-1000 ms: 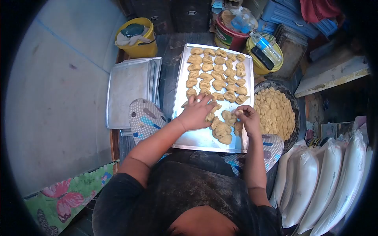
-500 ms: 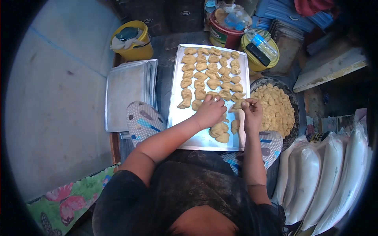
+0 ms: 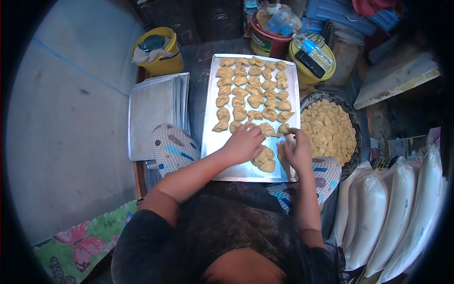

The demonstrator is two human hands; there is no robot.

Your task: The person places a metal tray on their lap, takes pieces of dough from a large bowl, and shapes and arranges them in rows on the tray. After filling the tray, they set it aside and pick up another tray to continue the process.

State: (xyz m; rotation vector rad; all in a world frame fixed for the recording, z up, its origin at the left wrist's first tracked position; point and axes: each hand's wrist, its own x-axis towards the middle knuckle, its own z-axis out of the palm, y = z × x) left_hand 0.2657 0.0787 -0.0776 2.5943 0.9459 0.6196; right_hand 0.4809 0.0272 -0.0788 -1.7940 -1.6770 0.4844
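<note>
Across a metal tray (image 3: 213, 143), lumpy tan dough pieces (image 3: 256, 101), 2 hands (image 3: 244, 144) part-curled, hold unclear

1. it's a single head-worn cam, so you're basically looking down from the wearer's own head, tilted forward.
2. nearest thing is their dark shirt (image 3: 213, 227), taking up the bottom middle, with both forearms running up from it.
3. the tray (image 3: 213, 144) lands around mid-frame, seen steeply from above, left hand (image 3: 243, 142) and right hand (image 3: 298, 151) over its near half, all pretty close in.
4. top of the view reaches farther out, to the yellow bucket (image 3: 168, 66) and red bucket (image 3: 279, 46).
5. lens is super wide: corners go black and the pale panel (image 3: 80, 118) at left looks bowed.
</note>
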